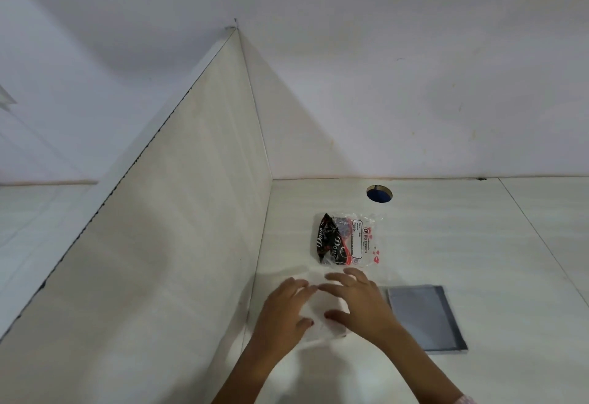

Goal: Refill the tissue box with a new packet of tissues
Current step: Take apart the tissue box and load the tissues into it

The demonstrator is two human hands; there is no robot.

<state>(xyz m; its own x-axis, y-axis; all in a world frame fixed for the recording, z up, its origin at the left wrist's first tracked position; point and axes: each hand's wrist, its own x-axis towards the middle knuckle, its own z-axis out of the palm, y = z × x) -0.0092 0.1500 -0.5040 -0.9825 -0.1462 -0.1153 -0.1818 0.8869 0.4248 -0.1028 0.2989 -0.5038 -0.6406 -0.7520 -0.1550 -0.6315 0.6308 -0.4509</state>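
- Your left hand (283, 308) lies spread, fingers loosely apart, on the left part of a pale, nearly see-through stack of tissues (322, 311) on the bench (478, 260); its thumb rests near the stack's near edge.
- Your right hand (360, 301) is spread the same way over the right part of that stack, fingers pointing left and away from you, thumb down at the near side. Neither hand is closed round anything; both press flat from above, and the fingertips of the two hands nearly meet over the middle.
- The tissues are blurred and hard to separate from the white bench, so you cannot tell their edges exactly; the long axis seems to run away from you, toward the back wall.
- Just beyond your fingers lies a clear plastic packet (347, 239), its long axis also running away from you. Its printed label reads sideways, and a crumpled black and red wrapper (330, 239) sits inside its left half.
- To the right of your right hand, a flat grey lid or panel (425, 317) lies on the bench, apart from the tissues; whether it belongs to the box you cannot tell.
- Farther back, a round cable hole (379, 194) is cut in the bench near the wall.
- A white partition (159, 228) stands along the left edge of the bench.
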